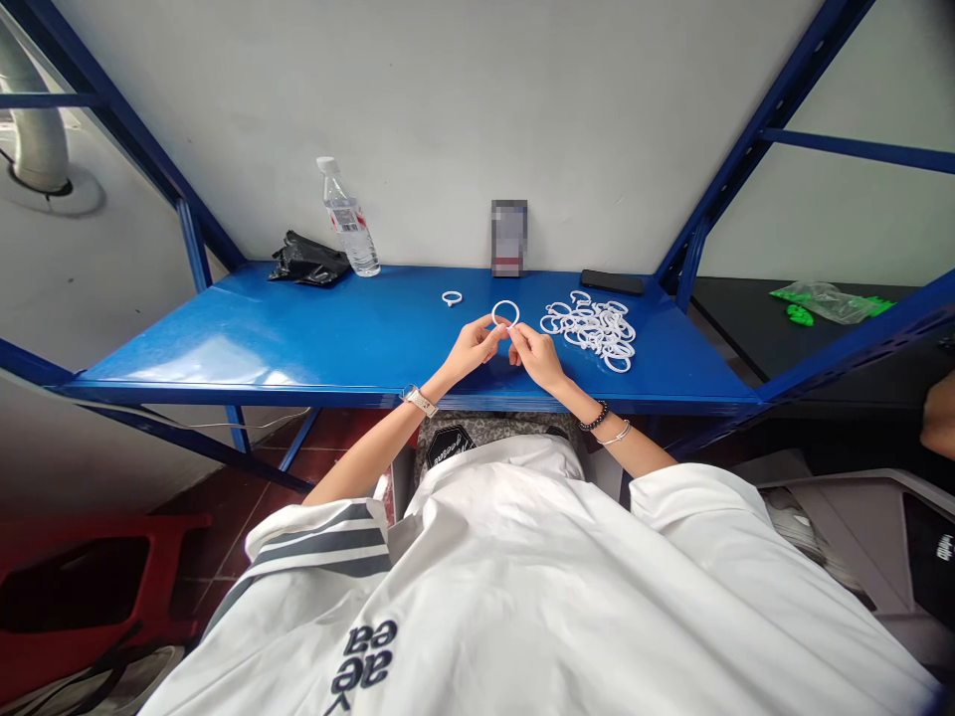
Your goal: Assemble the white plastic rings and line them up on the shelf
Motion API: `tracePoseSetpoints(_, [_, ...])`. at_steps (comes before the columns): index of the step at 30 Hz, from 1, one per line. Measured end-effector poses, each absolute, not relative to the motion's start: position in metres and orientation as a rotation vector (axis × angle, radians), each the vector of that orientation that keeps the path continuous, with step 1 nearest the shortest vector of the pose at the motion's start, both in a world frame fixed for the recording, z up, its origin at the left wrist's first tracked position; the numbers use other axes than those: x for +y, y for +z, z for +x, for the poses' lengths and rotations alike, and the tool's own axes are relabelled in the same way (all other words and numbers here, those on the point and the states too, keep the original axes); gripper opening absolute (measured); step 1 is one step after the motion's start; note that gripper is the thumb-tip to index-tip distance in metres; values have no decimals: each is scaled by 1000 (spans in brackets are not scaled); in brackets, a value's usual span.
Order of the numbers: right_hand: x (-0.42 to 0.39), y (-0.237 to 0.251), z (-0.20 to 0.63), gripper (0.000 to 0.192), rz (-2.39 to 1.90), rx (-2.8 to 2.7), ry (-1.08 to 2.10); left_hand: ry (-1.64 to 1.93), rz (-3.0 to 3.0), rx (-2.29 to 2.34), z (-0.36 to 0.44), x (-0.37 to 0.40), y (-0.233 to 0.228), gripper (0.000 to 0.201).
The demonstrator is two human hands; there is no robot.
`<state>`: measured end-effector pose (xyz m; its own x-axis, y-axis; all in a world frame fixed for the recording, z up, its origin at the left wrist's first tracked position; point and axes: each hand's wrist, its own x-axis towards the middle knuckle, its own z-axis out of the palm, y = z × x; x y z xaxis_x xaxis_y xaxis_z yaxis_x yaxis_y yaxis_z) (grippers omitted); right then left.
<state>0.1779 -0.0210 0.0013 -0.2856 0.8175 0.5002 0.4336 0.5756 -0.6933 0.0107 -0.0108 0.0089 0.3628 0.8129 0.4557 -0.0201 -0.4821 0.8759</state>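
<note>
I see black bag [307, 263] & water bottle [347, 219] at tabletop [298, 333] back edge, left. Loose ring [452, 297] mid. My left hand [472, 347] & right hand [534, 354] both pinch one white ring [505, 314], held just above tabletop centre. Ring pile [593, 328] lies right, phone [612, 282] behind it.
</note>
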Motion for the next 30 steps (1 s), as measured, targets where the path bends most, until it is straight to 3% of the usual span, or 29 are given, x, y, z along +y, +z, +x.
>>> tracePoseSetpoints(7, [-22,5,177,51,-949,-1823,753,1219,1781,718,11,-11,9,53])
tracePoseSetpoints(14, [-23,6,176,47,-964,-1805,737,1163,1782,744,10,-10,7,53])
tracePoseSetpoints(21, [-24,5,179,45,-1061,-1883,481,1119,1765,729,10,-15,11,49])
tracePoseSetpoints(30, [-23,1,177,25,-1230,-1961,105,1124,1806,752,13,-13,10,58])
